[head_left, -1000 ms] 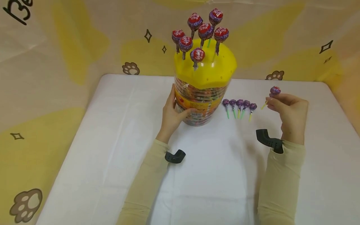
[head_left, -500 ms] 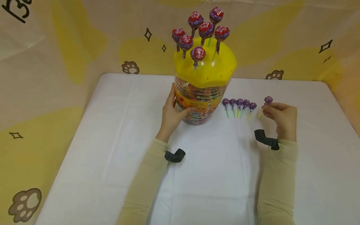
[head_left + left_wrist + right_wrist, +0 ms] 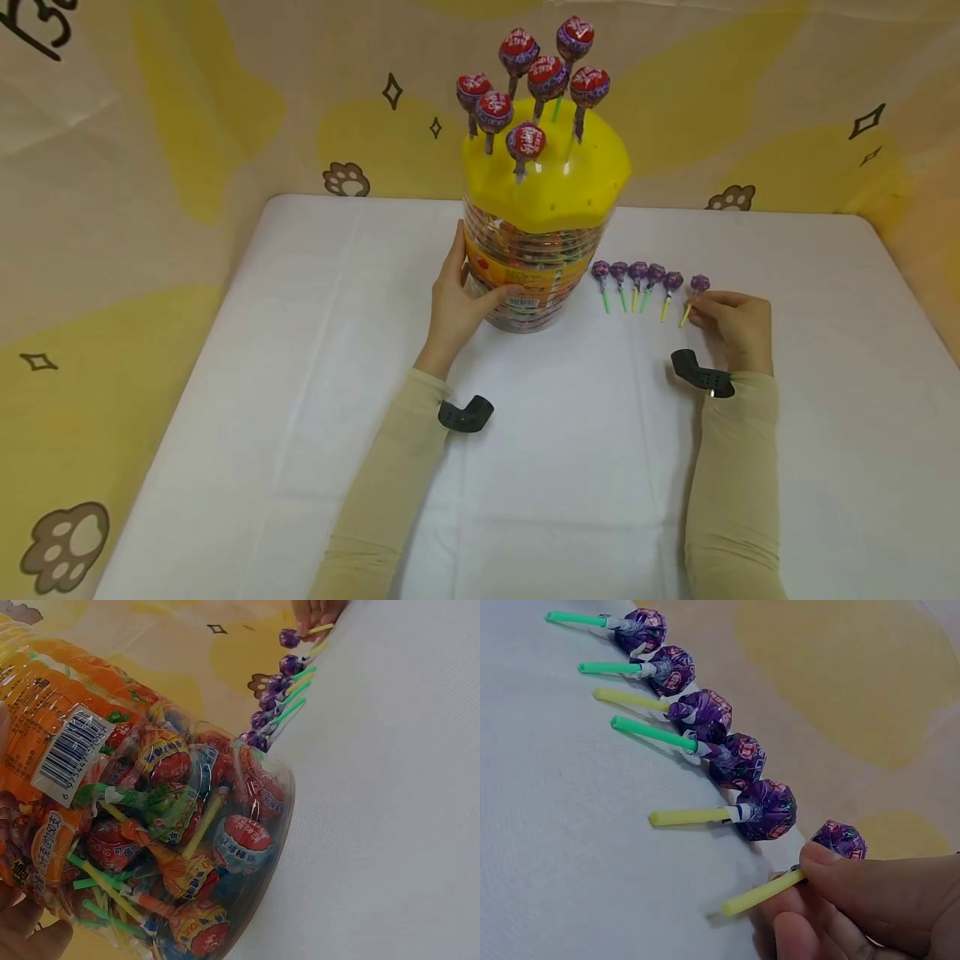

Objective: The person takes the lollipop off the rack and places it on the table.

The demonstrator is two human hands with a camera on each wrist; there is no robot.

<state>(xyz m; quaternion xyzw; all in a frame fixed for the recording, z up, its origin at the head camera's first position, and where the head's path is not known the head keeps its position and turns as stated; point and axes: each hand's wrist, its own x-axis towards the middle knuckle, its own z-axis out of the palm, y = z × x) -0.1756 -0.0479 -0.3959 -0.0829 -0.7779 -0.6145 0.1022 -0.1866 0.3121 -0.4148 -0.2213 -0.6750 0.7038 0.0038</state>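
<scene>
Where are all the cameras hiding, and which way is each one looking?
Head: worn on the person's head, looking forward and down at the table; both sleeves show, the left hand gripping the candy jar, the right hand pinching a purple lollipop.
Left wrist: worn there, looking across the jar's lower part toward five lollipops in a row; left fingers show at lower left.
Right wrist: worn there, looking at the pinched lollipop and the row; the right thumb and fingers show.
Both wrist views share the row and right-hand fingers.
</scene>
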